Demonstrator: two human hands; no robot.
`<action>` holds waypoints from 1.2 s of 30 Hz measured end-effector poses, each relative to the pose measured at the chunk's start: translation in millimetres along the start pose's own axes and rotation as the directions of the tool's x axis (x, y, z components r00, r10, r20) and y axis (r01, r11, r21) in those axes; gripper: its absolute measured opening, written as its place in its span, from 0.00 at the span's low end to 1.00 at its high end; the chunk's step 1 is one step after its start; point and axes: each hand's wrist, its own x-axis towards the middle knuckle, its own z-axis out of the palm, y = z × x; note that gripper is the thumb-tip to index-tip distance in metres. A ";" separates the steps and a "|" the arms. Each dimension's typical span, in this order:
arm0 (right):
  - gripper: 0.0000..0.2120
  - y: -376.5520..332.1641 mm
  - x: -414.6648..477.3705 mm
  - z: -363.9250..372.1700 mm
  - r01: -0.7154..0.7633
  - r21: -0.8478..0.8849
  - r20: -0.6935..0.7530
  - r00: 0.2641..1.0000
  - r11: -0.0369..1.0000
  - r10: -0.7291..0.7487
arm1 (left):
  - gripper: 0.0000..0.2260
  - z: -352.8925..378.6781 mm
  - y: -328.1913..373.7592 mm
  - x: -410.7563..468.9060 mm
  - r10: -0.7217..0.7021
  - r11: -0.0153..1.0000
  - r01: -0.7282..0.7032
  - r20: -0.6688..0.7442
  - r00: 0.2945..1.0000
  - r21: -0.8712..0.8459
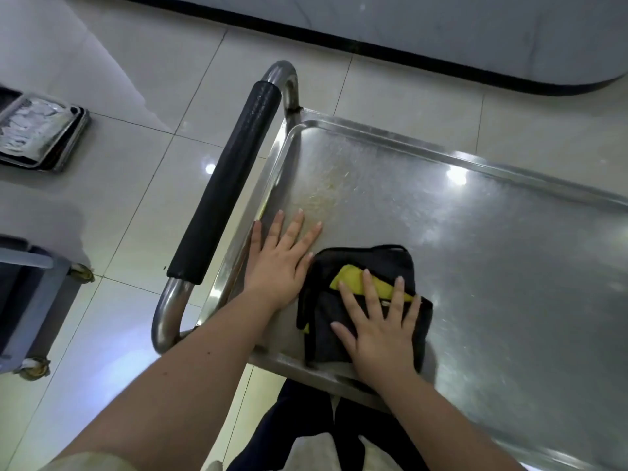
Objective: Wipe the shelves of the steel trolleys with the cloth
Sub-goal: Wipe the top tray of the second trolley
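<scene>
Right hand (pixel 380 328) lay flat on cloth (pixel 360 263), lower centre; left hand (pixel 282 263) flat on shelf (pixel 475 249). I judged cloth soft, limp: press palm-down.

Glossy pale floor tiles (pixel 129 185) with thin dark joints reflect spots of overhead light (pixel 210 168), a black skirting band (pixel 339 42) edges a pale curved unit at the top, stacked metal trays (pixel 37 134) lie at left, and a grey wheeled cart (pixel 30 300) stands below them.

A steel trolley's top shelf (pixel 475 249) carries a folded black-and-yellow cloth (pixel 373 260) at its near left corner, near a brownish smear (pixel 326 195).
</scene>
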 end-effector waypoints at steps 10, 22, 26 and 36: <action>0.34 48.4 178.1 -45.8 -0.306 0.025 0.041 0.952 0.952 0.304 | 0.25 1.3 3.9 4.0 -0.004 0.999 0.003 -0.021 1.000 -0.032; 0.30 -18.7 -45.0 3.2 -0.069 0.061 -0.005 0.998 0.996 0.070 | 0.25 -3.7 -3.3 -5.5 0.060 0.995 -0.061 -0.009 0.998 -0.081; 0.29 32.0 -46.0 -6.1 -0.304 0.258 -0.043 0.945 0.917 0.325 | 0.26 -15.5 31.6 -31.9 0.179 0.945 -0.207 -0.128 0.976 -0.254; 0.29 63.2 -50.0 3.5 -0.403 0.260 -0.022 0.906 0.877 0.423 | 0.28 22.3 121.9 -73.5 0.264 0.964 -0.265 0.022 0.964 0.029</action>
